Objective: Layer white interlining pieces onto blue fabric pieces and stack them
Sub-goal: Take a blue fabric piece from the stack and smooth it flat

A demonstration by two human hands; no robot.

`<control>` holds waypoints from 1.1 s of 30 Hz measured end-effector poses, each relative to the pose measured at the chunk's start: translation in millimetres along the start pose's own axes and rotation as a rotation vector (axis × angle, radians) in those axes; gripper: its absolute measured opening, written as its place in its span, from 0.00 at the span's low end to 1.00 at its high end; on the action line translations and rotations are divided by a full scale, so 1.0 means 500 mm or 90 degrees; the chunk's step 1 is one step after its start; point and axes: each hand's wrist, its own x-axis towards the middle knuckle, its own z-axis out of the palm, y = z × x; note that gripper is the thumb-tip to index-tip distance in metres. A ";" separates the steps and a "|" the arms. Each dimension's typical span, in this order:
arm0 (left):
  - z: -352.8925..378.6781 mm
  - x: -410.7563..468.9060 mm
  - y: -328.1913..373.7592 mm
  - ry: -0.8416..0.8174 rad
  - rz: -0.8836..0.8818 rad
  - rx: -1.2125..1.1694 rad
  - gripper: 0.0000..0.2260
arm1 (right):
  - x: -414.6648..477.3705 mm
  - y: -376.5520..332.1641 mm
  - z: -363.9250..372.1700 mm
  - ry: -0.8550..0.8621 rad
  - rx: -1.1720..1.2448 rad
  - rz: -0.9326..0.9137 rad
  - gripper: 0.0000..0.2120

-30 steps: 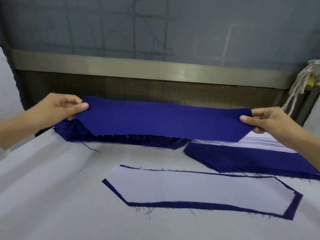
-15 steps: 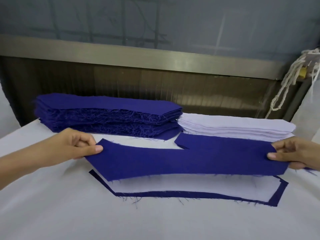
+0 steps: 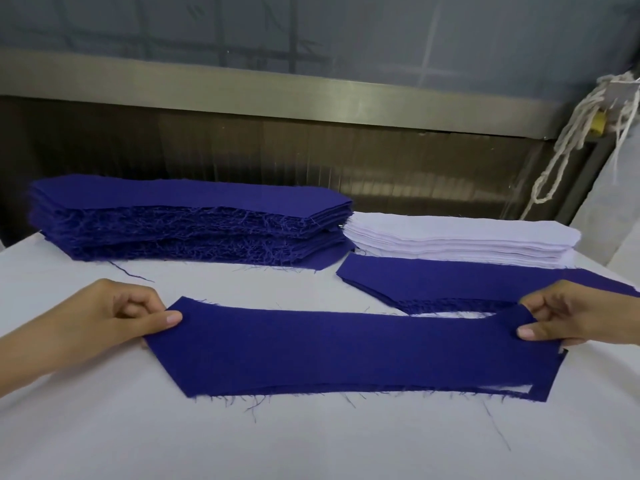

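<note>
A long blue fabric piece (image 3: 346, 351) lies stretched across the white table, covering the layered pair beneath; only a sliver of white interlining (image 3: 609, 389) shows at its lower right. My left hand (image 3: 114, 323) pinches its left end between thumb and fingers. My right hand (image 3: 581, 320) pinches its right end, which curls up slightly. A tall stack of blue pieces (image 3: 187, 220) with frayed edges sits at the back left. A stack of white interlining pieces (image 3: 450, 240) sits at the back right, on top of other blue pieces (image 3: 433, 282).
The white table (image 3: 311, 445) stretches toward me. A metal rail (image 3: 311, 95) and a dark wall close off the far side. White cords (image 3: 571, 140) hang at the upper right.
Both hands have brought the blue piece down from the back stack toward me and lowered it onto the white-on-blue pair, which it now almost hides.
</note>
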 end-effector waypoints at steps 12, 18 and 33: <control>-0.002 -0.004 -0.010 0.036 0.011 0.060 0.31 | -0.006 -0.008 0.012 0.056 -0.019 -0.026 0.23; -0.003 -0.006 -0.008 0.057 0.033 0.138 0.32 | -0.009 -0.007 0.009 0.120 -0.080 0.016 0.24; 0.007 -0.016 -0.007 0.183 0.186 0.330 0.29 | -0.054 -0.061 0.030 0.242 -0.242 0.002 0.32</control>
